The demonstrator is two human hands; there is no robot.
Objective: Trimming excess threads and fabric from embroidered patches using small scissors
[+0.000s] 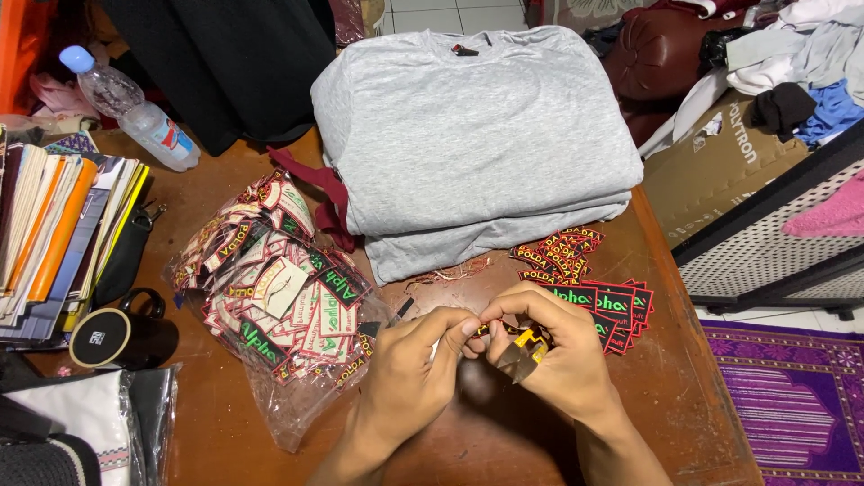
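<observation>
Both grips pinching patch [526, 340], wrists angled inward

Matt grey cloth shirts [477, 126]; glossy plastic bag [279, 297]; smooth wooden table [468, 441].

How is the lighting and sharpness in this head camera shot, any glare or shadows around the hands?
Head view: even, soft light; the left hand and right hand are sharp, casting a dim shadow on the wooden table. Mild sheen on the plastic bag of patches. Edges bow slightly from the wide lens.
</observation>
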